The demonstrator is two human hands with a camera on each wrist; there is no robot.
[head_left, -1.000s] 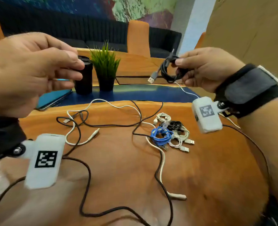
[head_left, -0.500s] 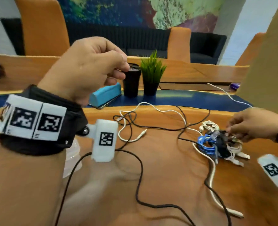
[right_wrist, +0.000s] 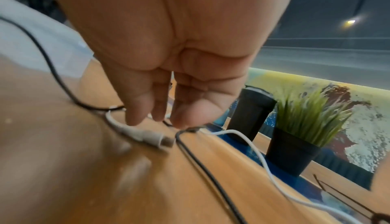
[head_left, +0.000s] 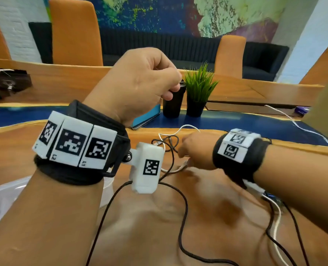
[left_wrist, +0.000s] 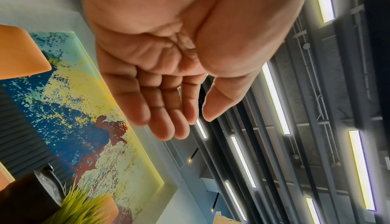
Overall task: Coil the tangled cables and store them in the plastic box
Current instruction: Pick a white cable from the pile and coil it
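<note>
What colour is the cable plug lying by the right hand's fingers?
White, or off-white: the plug shows best in the right wrist view.

black wristbands, white coded marker blocks

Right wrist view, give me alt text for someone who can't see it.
A right hand reaches down to a wooden table, fingertips just above a white cable near its plug, not yet gripping it. A black cable crosses beside it. Behind stand a black cup and a potted plant.
</note>
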